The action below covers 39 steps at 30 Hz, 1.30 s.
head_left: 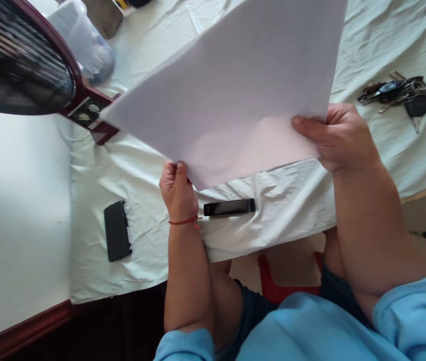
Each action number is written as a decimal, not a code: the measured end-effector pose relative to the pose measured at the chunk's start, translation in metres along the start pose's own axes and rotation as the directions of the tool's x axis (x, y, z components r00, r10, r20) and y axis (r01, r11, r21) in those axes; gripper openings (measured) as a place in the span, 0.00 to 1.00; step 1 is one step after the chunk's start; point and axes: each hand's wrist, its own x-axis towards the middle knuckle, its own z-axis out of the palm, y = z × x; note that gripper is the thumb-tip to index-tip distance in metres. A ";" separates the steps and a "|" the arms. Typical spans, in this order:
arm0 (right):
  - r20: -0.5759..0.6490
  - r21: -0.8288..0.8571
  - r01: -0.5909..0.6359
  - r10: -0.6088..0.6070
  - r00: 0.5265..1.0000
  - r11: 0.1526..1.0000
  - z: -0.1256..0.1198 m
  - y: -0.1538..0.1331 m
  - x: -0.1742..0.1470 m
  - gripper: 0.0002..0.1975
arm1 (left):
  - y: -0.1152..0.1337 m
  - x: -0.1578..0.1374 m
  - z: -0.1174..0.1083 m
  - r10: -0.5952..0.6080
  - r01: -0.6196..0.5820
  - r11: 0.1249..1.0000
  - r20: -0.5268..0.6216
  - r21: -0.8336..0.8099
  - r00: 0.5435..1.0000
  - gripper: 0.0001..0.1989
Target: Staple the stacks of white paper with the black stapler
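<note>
A large white sheet of paper [235,95], blank on the side facing me, is held up over the table and runs out of view at the top. My left hand [179,193], with a red string round its wrist, is closed on the sheet's near left corner. At the near right corner my right hand [344,138] grips the paper, thumb on top and fingers hidden beneath. Just below the sheet's near edge, a narrow black device [229,207] lies on the cloth. Whether there is more than one sheet I cannot tell.
A pale cloth [153,260] covers the table. A dark red fan [85,105] stands at the left near the wall. Behind it is a translucent plastic container [85,40]. A black flat case [117,231] lies left, and a bunch of keys [401,93] lies right.
</note>
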 end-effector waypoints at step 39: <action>-0.169 0.067 -0.044 0.055 0.984 0.997 0.005 -0.003 0.006 0.26 | 0.022 -0.015 0.011 -0.184 0.191 0.980 0.110 -0.059 0.977 0.23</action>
